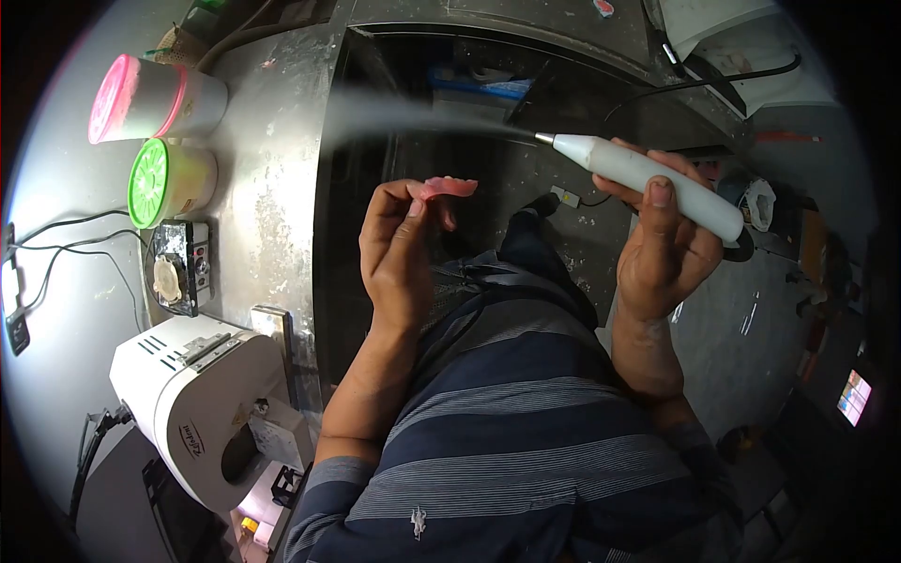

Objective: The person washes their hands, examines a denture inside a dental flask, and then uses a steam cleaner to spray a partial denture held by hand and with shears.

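Note:
Between the thumb and fingers of my left hand [399, 249] is a pink denture [449, 188] with small pale teeth along its upper edge. My right hand [662, 244] is wrapped round a white steam cleaner handpiece [648, 183] with a thin metal nozzle pointing left. A pale jet of steam [413, 117] leaves the nozzle and spreads leftward, passing above the denture without visibly touching it. The two hands are apart, both in front of my striped shirt.
On the worktop [272, 169] at left stand a pink-lidded tub [141, 98], a green-lidded tub [174, 183] and a small control box [183, 267]. A white machine [202, 403] sits at lower left. Another pink piece [603, 7] lies at the top. Cables run along the wall.

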Motion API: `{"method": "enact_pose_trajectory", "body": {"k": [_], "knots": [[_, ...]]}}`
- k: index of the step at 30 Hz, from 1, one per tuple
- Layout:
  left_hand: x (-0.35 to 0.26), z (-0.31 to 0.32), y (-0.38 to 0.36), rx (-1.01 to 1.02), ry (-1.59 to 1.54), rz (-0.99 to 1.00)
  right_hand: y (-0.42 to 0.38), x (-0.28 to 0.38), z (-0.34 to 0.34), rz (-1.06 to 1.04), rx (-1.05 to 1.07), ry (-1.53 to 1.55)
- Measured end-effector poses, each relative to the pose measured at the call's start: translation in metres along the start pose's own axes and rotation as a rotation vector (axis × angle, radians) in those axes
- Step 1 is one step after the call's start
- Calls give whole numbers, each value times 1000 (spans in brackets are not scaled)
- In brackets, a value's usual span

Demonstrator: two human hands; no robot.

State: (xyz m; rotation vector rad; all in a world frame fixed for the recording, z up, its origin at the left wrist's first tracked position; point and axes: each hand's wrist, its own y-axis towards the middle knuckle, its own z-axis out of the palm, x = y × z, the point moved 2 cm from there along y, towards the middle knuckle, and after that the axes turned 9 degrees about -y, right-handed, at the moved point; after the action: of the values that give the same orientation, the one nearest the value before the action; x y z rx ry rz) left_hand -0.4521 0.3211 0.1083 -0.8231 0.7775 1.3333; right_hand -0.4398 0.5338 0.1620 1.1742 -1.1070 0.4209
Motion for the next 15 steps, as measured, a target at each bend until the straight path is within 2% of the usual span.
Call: {"method": "enact_pose_trajectory", "body": {"k": [4,9,13,15], "knots": [[6,-9,4,25,-371,-178,2,-1,-4,17,12,-6],[4,-8,12,55,-294,-317,5,-5,-8,20,-4,-28],[2,5,13,-7,-249,-303,9,-7,-10,26,-6,-40],[1,7,17,89,-117,-145,11,-8,-11,29,-15,-51]]}}
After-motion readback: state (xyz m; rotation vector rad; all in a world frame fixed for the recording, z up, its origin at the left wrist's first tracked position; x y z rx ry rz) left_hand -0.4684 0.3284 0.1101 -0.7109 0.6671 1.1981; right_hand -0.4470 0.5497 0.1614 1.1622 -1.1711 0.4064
